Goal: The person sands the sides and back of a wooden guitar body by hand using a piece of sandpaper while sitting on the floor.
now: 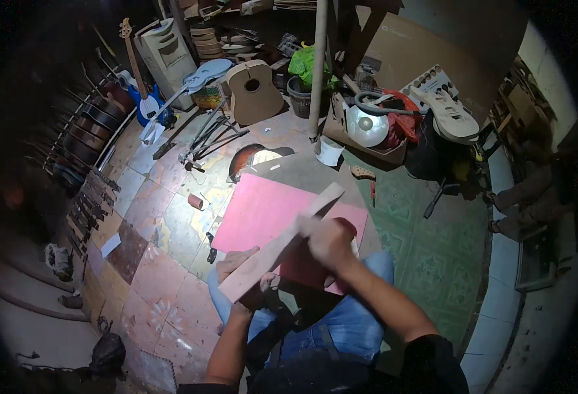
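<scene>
A long, pale wooden piece [256, 268], shaped like a guitar neck blank, slants from lower left to upper right over a pink sheet [259, 207]. My left hand [232, 261] is closed around its near-left end, with fingers on one edge and the thumb on the other. Curled over the middle of the wood is my right hand [330, 241], blurred by motion. Whatever lies under its fingers cannot be made out. Beneath the sheet is a grey board [309, 172], and its shadowed near part lies over my lap.
A sunburst guitar body [243, 161] lies just beyond the board. Clamps [213, 138], an acoustic body [255, 92] and a blue bass [148, 105] stand farther left. A pole [318, 72], white bucket [329, 152] and cardboard box [381, 152] are ahead. A red-handled tool [373, 190] lies right.
</scene>
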### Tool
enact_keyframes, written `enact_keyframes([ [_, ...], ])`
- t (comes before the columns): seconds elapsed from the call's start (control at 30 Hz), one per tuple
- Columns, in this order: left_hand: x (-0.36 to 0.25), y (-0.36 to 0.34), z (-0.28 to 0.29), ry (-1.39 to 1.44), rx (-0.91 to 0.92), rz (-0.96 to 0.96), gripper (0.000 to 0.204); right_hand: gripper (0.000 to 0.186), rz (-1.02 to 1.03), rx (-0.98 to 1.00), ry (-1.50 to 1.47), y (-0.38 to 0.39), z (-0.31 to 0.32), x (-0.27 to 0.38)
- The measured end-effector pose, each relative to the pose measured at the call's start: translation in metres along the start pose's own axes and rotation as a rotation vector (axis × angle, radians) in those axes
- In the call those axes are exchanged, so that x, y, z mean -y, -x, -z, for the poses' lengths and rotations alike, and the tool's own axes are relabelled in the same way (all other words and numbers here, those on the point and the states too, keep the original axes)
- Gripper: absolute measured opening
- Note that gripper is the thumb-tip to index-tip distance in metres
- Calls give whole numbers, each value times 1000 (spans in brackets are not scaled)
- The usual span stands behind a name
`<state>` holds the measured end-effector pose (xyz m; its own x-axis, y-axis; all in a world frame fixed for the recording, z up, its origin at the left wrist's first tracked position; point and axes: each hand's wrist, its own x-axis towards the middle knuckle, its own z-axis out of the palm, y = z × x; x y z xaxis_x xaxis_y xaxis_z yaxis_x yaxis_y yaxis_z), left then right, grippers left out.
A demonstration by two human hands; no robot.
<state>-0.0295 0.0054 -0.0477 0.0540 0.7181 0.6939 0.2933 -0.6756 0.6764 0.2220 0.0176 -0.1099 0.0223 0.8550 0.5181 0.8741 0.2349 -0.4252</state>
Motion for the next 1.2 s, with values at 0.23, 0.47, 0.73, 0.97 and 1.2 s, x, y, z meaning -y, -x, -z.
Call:
enact_keyframes([
  [0.23, 30, -11, 1, 193, 10, 97, 62, 45, -519, 166, -142, -38, 51, -71],
  [0.47, 110, -56, 18, 281, -139, 101, 37, 52, -252, 186, -228, -23, 79, -16],
  [0.73, 62, -53, -66, -68, -217, 385, 122, 47, -418, 9, -108, 0, 55, 41],
  [0.97, 64, -74, -46, -355, -326, 506, 104, 46, -398, -32, -123, 10, 47, 53],
  [1.2, 72, -63, -50, -299, -303, 493, 102, 46, -394, -66, -106, 8, 44, 52],
])
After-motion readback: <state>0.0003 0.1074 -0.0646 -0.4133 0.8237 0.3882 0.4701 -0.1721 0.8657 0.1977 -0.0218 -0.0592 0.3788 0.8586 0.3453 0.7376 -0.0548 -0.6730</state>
